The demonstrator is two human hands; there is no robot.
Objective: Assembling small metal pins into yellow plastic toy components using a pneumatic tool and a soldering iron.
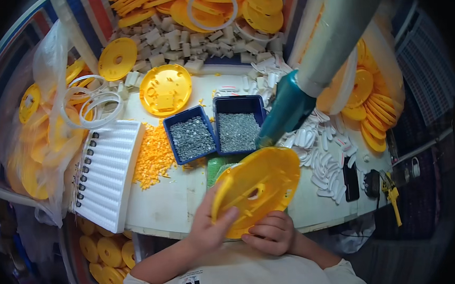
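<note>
Just in front of my body, at the table's near edge, I hold a round yellow plastic disc (272, 178) tilted up. It has a hole near its middle, and its left side is blurred; I cannot tell whether a second disc overlaps it there. My left hand (209, 225) grips the left rim, thumb on the near face. The fingers of my right hand (271, 234) curl around the lower rim. A green mat (217, 169) shows partly behind the disc. Beyond it stand two blue bins, a left one (190, 138) and a right one (238, 128), filled with small metal parts.
A grey tube (331, 40) with a teal end (285, 106) slants down close to the disc. Small orange pieces (152, 155) lie left of the bins, beside a white ribbed tray (106, 174). White curved parts (324, 172) cover the right side. Another yellow disc (166, 90) lies behind.
</note>
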